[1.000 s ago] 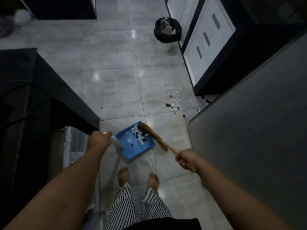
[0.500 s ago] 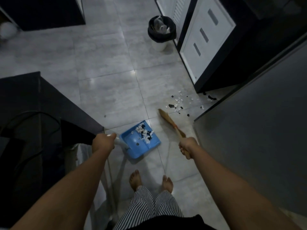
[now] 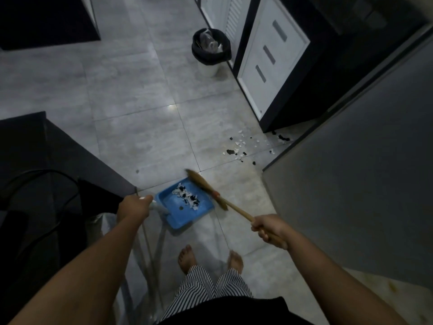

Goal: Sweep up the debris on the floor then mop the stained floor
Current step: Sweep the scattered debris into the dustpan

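Note:
A blue dustpan (image 3: 178, 215) rests on the grey tiled floor in front of my bare feet, with white and black scraps piled in it. My left hand (image 3: 134, 208) grips its white handle. My right hand (image 3: 269, 228) holds the wooden handle of a straw broom (image 3: 206, 187), whose bristles lie along the pan's far right lip. More white and black debris (image 3: 239, 148) is scattered on the floor beyond, near the corner of a dark cabinet, with a few pieces (image 3: 282, 137) in the gap beside it.
A bin lined with a black bag (image 3: 210, 51) stands against the white-fronted cabinet (image 3: 269, 66). A large grey panel (image 3: 351, 184) fills the right. A dark counter with a cable (image 3: 46, 174) is on the left. Yellowish stains (image 3: 392, 287) mark the floor at lower right.
The broom swung out toward the scattered debris and has come back to the dustpan's lip. The view tilted, and both hands shifted slightly with the pan.

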Available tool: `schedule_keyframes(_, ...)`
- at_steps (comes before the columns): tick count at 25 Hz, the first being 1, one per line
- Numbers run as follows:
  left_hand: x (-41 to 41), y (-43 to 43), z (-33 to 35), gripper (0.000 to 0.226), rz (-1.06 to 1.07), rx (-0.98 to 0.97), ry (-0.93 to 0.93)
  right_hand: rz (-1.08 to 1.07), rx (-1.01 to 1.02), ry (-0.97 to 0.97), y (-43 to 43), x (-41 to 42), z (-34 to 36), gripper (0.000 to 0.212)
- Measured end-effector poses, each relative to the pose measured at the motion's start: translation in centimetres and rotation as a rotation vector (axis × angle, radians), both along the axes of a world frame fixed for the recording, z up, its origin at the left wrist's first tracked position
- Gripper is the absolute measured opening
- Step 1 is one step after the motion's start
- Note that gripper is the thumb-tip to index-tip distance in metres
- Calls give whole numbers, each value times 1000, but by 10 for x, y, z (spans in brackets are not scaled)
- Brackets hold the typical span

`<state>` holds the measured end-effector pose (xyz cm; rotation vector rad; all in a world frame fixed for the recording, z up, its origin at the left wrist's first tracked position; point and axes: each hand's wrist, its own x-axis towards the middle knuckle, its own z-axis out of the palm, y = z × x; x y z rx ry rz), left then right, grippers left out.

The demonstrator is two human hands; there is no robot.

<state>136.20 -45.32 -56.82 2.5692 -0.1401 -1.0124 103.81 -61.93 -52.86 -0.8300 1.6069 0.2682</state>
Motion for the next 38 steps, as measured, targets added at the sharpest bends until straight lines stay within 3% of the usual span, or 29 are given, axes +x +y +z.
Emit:
schedule_keyframes(9, -20, 24, 3, 39, -68, -15, -12, -292, -80, 85, -33, -78, -40, 29)
schedule_keyframes(14, -49, 36, -1, 40, -10, -41, -56, -157, -20, 142, 10, -73, -60, 25)
schedule_keyframes(19, -79, 40, 0, 40, 56, -74, -41, 79, 52, 59, 53, -71, -27, 23)
schedule_keyframes(23, -86, 45, 2, 41, 152, -105, -49, 118, 72, -33, 38, -66, 2, 17)
schedule_keyframes(34, -75, 82, -4, 43, 739, -283, 112, 248, -214, 24, -30, 18, 4, 24)
schedule_keyframes(38, -66, 75, -4, 43, 759, -277, 168, 283, -221, 46, -43, 66, -15, 29)
